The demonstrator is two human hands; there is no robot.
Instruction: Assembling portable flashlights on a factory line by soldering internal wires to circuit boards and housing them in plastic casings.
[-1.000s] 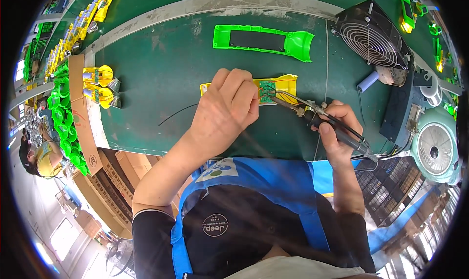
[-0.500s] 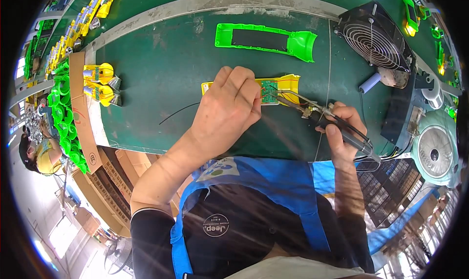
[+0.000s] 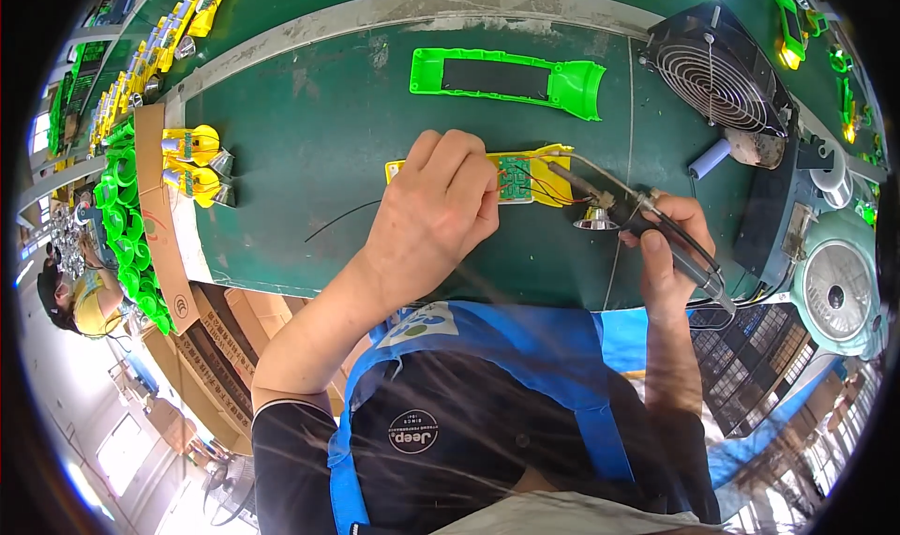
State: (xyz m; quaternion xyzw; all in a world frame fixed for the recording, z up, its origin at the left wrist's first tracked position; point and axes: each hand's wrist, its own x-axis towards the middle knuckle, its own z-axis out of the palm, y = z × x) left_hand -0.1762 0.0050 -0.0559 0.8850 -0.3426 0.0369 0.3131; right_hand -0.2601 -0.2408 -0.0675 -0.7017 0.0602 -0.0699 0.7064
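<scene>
Head view, looking down: we see a yellow plastic casing [image 3: 551, 165], trough-shaped with a flared right end, lying on a scuffed green bench [image 3: 309, 160]. Printing shows below the casing: a round lettered badge [image 3: 413, 432] on the dark shirt, upside down to us, and a white patch [image 3: 422, 322] on the blue cloth apron [image 3: 506, 324]. Far left of the casing, a brown cardboard box [image 3: 167, 235] bears a small printed mark.

Our left hand [image 3: 436, 202] covers the casing's left part, fingers bunched; we cannot tell what they pinch. Our right hand [image 3: 670, 244], below and right of the casing, grips a black-handled soldering iron [image 3: 626, 218] carrying a thin bent metal tube, its tip over the casing's flared end. A flat green circuit board [image 3: 515, 180] with thin wires sits in the casing.

Just below the casing's right end is a shiny round reflector [image 3: 596, 220]; above the casing, a ribbed green plastic shell [image 3: 574, 87] holds a matte black rectangle [image 3: 495, 79].
</scene>
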